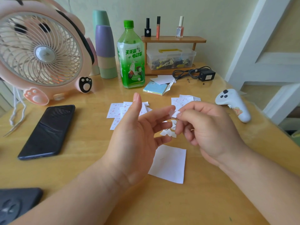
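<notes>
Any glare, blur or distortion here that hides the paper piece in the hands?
Head view: soft light, faint shadows; wide-angle bending warps the fan; sheen on the phone; the paper piece between left hand and right hand looks slightly soft, unhidden.

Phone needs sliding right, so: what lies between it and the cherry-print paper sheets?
Nothing: the head view shows only bare wooden tabletop between the phone and the cherry-print paper sheets.

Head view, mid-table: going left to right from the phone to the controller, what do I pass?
black phone → left hand → small white paper scrap → right hand, which pinches that scrap → white controller
</notes>
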Available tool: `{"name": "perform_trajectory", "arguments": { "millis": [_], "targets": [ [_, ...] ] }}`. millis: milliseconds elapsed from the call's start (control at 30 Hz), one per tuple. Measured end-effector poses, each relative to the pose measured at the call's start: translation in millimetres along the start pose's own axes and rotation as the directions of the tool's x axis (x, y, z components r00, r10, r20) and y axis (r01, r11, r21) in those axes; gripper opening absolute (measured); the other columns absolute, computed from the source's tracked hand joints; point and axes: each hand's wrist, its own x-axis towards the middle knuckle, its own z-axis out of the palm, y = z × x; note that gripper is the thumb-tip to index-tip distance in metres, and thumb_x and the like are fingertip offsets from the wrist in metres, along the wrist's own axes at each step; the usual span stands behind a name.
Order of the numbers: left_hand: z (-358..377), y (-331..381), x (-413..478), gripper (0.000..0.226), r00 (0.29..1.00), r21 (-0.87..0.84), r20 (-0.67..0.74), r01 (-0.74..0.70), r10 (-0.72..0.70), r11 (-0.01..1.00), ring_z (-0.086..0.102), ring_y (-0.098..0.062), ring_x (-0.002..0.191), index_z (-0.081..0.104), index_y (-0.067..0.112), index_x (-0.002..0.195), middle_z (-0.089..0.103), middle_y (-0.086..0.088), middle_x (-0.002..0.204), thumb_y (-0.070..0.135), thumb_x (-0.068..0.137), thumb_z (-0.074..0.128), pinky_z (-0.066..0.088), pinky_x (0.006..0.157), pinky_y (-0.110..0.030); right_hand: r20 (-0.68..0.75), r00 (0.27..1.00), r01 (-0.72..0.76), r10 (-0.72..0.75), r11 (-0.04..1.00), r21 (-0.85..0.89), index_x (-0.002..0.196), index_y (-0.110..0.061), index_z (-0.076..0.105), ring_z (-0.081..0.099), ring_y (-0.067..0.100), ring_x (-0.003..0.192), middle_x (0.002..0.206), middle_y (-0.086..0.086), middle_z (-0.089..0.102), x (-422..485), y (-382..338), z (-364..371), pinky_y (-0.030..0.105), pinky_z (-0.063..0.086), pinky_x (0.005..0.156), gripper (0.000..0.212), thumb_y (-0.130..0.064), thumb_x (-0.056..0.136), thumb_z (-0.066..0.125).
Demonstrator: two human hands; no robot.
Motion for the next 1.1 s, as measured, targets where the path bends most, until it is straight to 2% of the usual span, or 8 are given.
{"name": "perform_trajectory", "arguments": {
  "millis": [167,267,367,433,567,733,900,1100],
  "targets": [
    [-1.2,5.8,1.0,0.044,0.991,-0.030,-0.127,-0.049,0.044,0.998,0.063,-0.021,0.091,0.076,0.004,0.108,0.069,-0.007,0.101,0.040,0.094,0.056,0.048,0.078,-0.035,0.054,0.998,0.038,-0.031,0.991,-0.129,0.062,-0.007,0.060,0.050,0.021,0.051,0.064,0.022,0.065,5.9,7.7,-3.3,0.025,0.038,0.040,0.021,-0.006,0.083,0.058],
    [-11.7,12.9,5.4,0.018,0.937,0.229,-0.259,-0.175,0.234,0.957,0.069,-0.019,0.083,0.079,0.015,0.099,0.074,0.002,0.092,0.008,0.085,0.069,0.052,0.071,-0.032,0.063,0.994,0.101,-0.087,0.957,-0.270,0.067,-0.005,0.058,0.051,0.014,0.051,0.062,0.014,0.065,11.6,11.7,-7.3,0.023,0.040,0.044,0.018,-0.002,0.085,0.062],
    [-16.6,19.7,3.2,0.030,0.897,0.703,-0.235,-0.109,0.375,0.703,0.066,-0.005,0.066,0.074,0.033,0.097,0.075,0.014,0.092,0.005,0.088,0.069,0.048,0.054,-0.019,0.125,0.979,0.200,-0.159,0.846,-0.494,0.070,-0.005,0.058,0.041,0.010,0.052,0.058,0.006,0.054,18.6,15.5,-11.6,0.023,0.035,0.049,0.015,-0.004,0.079,0.070],
    [-17.5,20.9,0.9,0.030,0.922,0.857,-0.109,-0.102,0.371,0.505,0.063,0.007,0.069,0.067,0.039,0.099,0.070,0.019,0.098,0.011,0.089,0.069,0.045,0.050,-0.011,0.148,0.977,0.212,-0.155,0.784,-0.583,0.070,-0.010,0.058,0.041,0.007,0.050,0.055,-0.006,0.053,22.5,18.5,-12.8,0.020,0.035,0.047,0.016,-0.005,0.078,0.070],
    [-21.2,15.2,2.8,0.041,0.967,0.957,0.066,-0.131,0.245,0.261,0.060,0.010,0.097,0.062,0.041,0.116,0.058,0.021,0.113,0.020,0.084,0.077,0.052,0.086,-0.017,0.176,0.974,0.224,-0.140,0.688,-0.690,0.072,-0.021,0.059,0.050,0.004,0.054,0.059,-0.013,0.058,29.9,25.8,-10.8,0.018,0.039,0.051,0.018,-0.008,0.080,0.069],
    [-21.9,10.6,8.0,0.051,0.978,0.969,0.093,-0.132,0.188,0.209,0.063,0.007,0.091,0.062,0.036,0.124,0.052,0.023,0.117,0.017,0.081,0.082,0.052,0.082,-0.016,0.165,0.972,0.234,-0.166,0.637,-0.735,0.081,-0.023,0.064,0.053,0.006,0.061,0.071,-0.009,0.062,37.7,30.3,-9.4,0.027,0.048,0.060,0.017,-0.006,0.083,0.068],
    [-22.4,8.8,9.9,0.062,0.979,0.968,0.106,-0.142,0.177,0.206,0.063,0.006,0.086,0.056,0.040,0.131,0.047,0.024,0.120,0.010,0.081,0.077,0.055,0.077,-0.019,0.175,0.976,0.215,-0.125,0.627,-0.749,0.118,-0.027,0.067,0.060,0.011,0.073,0.086,-0.014,0.065,35.9,28.0,-9.1,0.034,0.056,0.074,0.036,-0.008,0.088,0.064],
    [-24.3,5.5,11.0,0.070,0.978,0.968,0.100,-0.138,0.182,0.210,0.063,0.004,0.088,0.047,0.039,0.139,0.039,0.025,0.121,0.012,0.080,0.074,0.055,0.079,-0.021,0.313,0.950,0.247,0.015,0.577,-0.778,0.109,-0.037,0.068,0.060,0.004,0.077,0.091,-0.018,0.064,16.6,14.8,-9.9,0.037,0.056,0.077,0.029,-0.035,0.081,0.075]
  ]
}}
